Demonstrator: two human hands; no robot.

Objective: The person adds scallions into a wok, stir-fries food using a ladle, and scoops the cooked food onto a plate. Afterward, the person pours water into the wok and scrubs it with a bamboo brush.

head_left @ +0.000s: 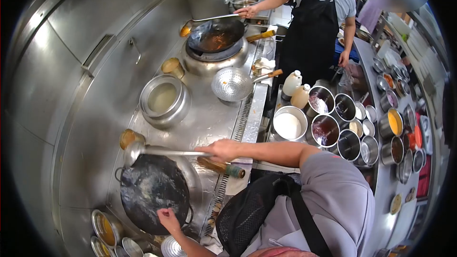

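My right hand (220, 150) is closed around the handle of a long metal ladle (134, 154), whose bowl hangs at the far-left rim of the near wok (152, 191). The dark wok has two ear handles, and pale streaks or vapour show over its inside. Above its near rim is my left hand (169, 221), fingers curled in; whatever it may hold is hidden. Beneath my right wrist lies a wooden-handled tool with green wrapping (222, 167), its kind unclear.
A co-worker (312, 33) holds another ladle (186, 28) over a second wok (216, 38). Between the woks are a metal pot (164, 99) and a perforated strainer (232, 84). Seasoning tubs (289, 123) and bottles (292, 82) stand at right. Containers with orange liquid (105, 227) sit lower left.
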